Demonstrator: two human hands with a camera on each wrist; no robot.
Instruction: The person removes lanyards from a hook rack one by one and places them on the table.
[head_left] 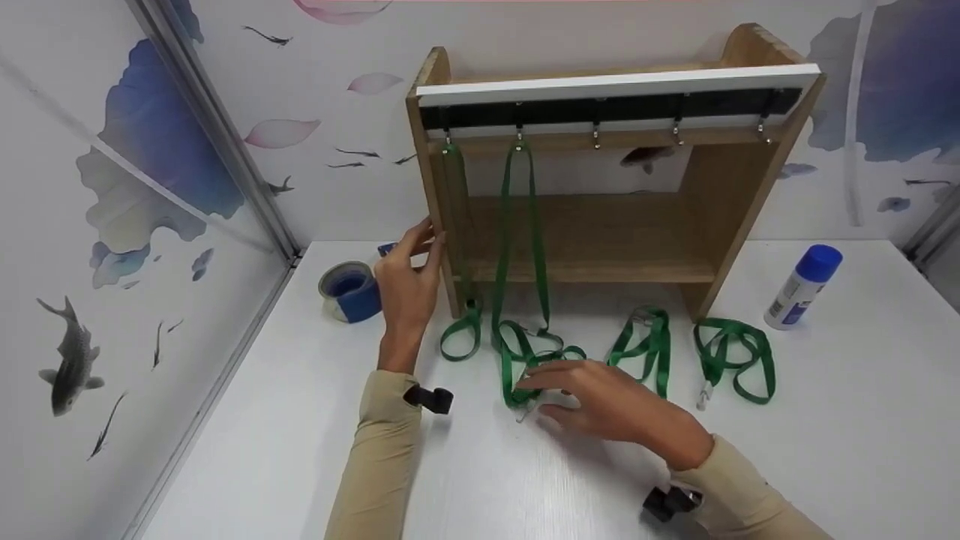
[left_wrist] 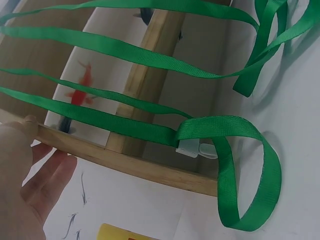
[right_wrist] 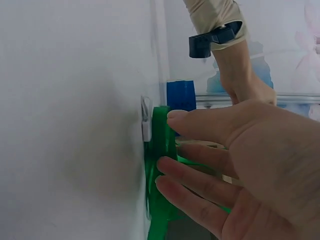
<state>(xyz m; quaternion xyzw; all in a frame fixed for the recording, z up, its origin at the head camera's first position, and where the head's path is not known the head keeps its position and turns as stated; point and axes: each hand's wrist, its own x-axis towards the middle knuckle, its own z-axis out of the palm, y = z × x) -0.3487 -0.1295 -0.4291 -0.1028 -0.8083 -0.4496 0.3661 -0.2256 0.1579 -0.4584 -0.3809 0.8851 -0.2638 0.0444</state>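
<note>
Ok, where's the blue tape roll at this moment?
In the head view, the blue tape roll is on the white table, left of the wooden rack and just beside the person's left hand.

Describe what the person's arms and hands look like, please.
The left hand and right hand wear no gloves. A wrinkled beige fabric left sleeve and matching right sleeve end near the wrists, where small blocky black devices sit. No cables show.
</note>
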